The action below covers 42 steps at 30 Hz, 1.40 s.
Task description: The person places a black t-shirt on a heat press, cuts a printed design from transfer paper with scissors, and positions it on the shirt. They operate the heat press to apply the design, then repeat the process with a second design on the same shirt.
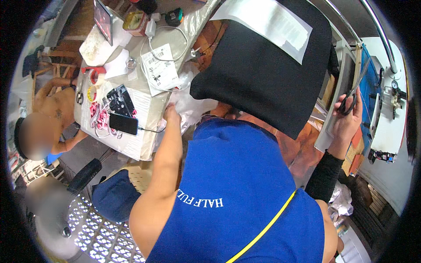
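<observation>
My right hand [349,113], raised on the right, has its fingers in the handles of a pair of black-handled scissors [347,105]. Their blades point up and away. At the table's right edge, my left hand [172,113] is closed on thin clear plastic sheeting [193,103], its fingertips partly hidden. A large black fabric panel [258,74] spreads out in front of me, between my hands. Across its far end lies a shiny white sheet [272,28].
On the left, the table [144,114] bears a phone [123,124] on a cable, tape rolls [92,93], a white printed paper [158,68], a charger [150,28] and a tablet [103,21]. Two people sit beyond it. A white sewing machine [386,101] stands at the right.
</observation>
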Each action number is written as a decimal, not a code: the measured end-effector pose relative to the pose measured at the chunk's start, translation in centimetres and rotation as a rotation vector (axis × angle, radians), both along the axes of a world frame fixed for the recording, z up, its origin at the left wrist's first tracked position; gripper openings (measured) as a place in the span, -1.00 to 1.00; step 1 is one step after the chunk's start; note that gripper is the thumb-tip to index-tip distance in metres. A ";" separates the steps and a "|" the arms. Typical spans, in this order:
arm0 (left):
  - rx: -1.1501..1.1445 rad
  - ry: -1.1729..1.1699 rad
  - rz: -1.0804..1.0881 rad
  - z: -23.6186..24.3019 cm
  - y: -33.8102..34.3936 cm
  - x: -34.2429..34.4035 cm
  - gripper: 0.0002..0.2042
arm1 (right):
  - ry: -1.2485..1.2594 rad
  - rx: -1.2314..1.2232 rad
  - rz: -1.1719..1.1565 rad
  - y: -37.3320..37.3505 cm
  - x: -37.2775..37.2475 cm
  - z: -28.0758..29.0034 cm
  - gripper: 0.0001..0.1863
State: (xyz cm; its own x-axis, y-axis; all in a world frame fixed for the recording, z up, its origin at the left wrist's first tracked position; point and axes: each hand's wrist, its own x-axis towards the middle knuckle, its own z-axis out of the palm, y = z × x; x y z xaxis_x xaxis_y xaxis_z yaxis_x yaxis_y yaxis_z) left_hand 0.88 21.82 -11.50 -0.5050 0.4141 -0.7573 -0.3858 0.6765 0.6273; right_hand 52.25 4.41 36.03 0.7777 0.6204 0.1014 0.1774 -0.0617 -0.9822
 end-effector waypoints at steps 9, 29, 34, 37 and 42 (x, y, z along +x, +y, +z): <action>-0.306 0.836 -1.148 1.7 3.5 4.4 -0.03 | -1.348 -0.539 -0.636 -10.2 20.5 16.2 -0.63; 1.525 1.466 -2.078 37.1 14.7 35.6 -0.48 | -1.352 -0.913 -0.471 -17.1 31.0 25.9 -0.55; 1.712 1.202 -2.155 36.9 15.2 36.8 -0.68 | -0.998 -0.547 0.345 -4.5 15.5 16.3 -0.61; 1.367 0.780 -2.345 40.6 13.4 36.0 -0.75 | -0.890 -0.563 0.572 0.2 9.5 7.1 -0.15; 0.926 -0.226 -2.613 49.4 14.5 34.4 -0.81 | -0.263 -0.337 0.792 3.2 4.0 -3.2 -0.27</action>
State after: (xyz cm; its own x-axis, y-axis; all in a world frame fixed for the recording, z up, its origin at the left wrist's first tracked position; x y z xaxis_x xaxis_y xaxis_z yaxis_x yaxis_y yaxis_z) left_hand 35.25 36.36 37.90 0.9599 -0.2118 -0.1837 0.0688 -0.4573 0.8866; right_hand 56.24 7.62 32.83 0.0864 0.9939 -0.0687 0.5072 -0.1032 -0.8556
